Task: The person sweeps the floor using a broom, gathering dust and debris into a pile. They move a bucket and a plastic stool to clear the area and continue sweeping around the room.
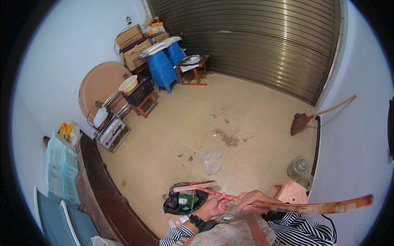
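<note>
A push broom with a pink head (195, 186) and a long red handle (307, 208) lies across the lower part of the view. My left hand (215, 206) grips the handle near the head, and my right hand (253, 200) is closed on it farther up. The broom head rests at a black plastic bag (172, 206) that has a green packet (187, 200) on it. A clear plastic bag (211, 160) lies on the floor just beyond. Farther off are a patch of dark dirt (229, 140) and scattered bits of debris.
A pink plastic stool (289, 192) and a large glass jar (297, 168) stand at the right. Another broom (300, 123) leans on the right wall. Stacked blue stools (161, 69), a round tabletop (98, 83) and a dark wooden ledge (107, 190) line the left. A rolling shutter (246, 40) closes the back.
</note>
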Available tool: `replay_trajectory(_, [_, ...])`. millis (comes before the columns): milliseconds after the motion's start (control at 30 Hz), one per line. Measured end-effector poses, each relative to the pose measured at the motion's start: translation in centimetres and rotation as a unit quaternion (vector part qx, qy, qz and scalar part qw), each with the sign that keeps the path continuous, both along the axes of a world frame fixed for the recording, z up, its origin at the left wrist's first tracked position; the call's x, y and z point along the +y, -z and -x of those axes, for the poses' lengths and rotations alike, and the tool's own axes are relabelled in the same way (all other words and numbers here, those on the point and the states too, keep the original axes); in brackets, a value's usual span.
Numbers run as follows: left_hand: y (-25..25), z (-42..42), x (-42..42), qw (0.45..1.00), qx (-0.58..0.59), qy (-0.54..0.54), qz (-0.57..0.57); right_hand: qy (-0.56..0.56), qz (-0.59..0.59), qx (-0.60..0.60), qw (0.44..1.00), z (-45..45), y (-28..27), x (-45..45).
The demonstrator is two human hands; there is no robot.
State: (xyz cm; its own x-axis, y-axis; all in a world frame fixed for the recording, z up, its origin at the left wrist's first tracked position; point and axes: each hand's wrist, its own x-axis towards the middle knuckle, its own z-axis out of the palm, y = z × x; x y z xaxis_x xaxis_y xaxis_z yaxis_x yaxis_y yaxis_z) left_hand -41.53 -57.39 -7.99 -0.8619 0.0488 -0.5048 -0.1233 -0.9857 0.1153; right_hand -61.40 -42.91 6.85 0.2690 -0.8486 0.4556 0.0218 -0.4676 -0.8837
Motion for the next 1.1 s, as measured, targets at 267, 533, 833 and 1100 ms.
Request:
replay_trajectory(267, [-4.2,12.9,-6.7,0.940,-0.047,0.108,0.319,0.423,-0.060,-0.104,0.898,11.2,2.1,1.4])
replay_trajectory(533, [-6.2,27.3,-13.7,0.856,0.124,0.213,0.455,0.598,-0.158,-0.025,0.785,23.1,6.4,-3.5])
replay_trajectory(833, [-18.8,47.9,-20.1,0.607,0.418,0.124,0.664,0.599,-0.227,-0.014,0.768,39.4,12.5,-13.3])
replay_trajectory(1100, [-20.8,58.5,-27.0,0.569,0.461,0.120,0.670,0.465,-0.139,0.156,0.861,50.4,12.4,-21.8])
